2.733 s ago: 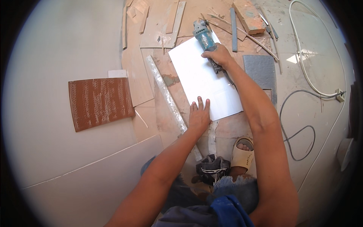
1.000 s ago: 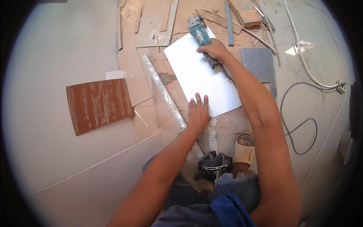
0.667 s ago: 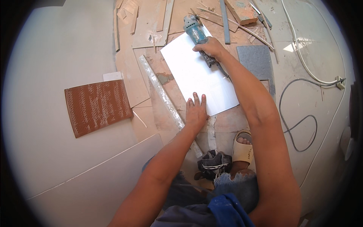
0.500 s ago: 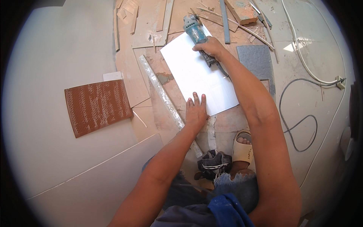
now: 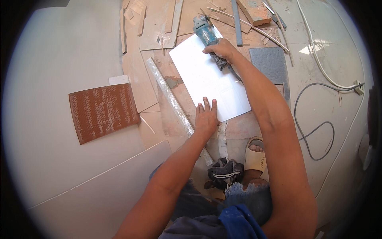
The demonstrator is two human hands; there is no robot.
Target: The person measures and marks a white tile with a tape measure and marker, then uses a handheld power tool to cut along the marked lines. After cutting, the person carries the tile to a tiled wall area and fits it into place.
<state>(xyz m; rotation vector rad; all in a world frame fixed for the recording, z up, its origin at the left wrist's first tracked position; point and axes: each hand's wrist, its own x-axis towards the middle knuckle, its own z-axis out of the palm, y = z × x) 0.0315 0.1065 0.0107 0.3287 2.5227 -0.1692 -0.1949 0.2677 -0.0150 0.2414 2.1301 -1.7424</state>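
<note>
A glossy white tile [image 5: 195, 73] lies flat before me on a worn, reddish work surface. My right hand [image 5: 223, 51] is wrapped round the body of a teal angle grinder [image 5: 205, 34], which lies along the tile's right side with its disc end at the far edge. From the grinder's back end a dark cord runs under my right forearm. My left hand [image 5: 207, 119] rests with fingers spread on the tile's near left corner, the fingertips touching its face. Just left of that hand a long whitish straight bar [image 5: 171, 97] lies slantwise, passing under my left forearm.
A brown ridged tile [image 5: 104, 113] lies on the floor to the left. Wood and tile offcuts [image 5: 171, 18] crowd the far side. A dark grey slab [image 5: 269, 65] sits right of the white tile. Cables [image 5: 318, 133] and a socket [image 5: 358, 87] lie farther right. My sandalled foot [image 5: 256, 157] is close by.
</note>
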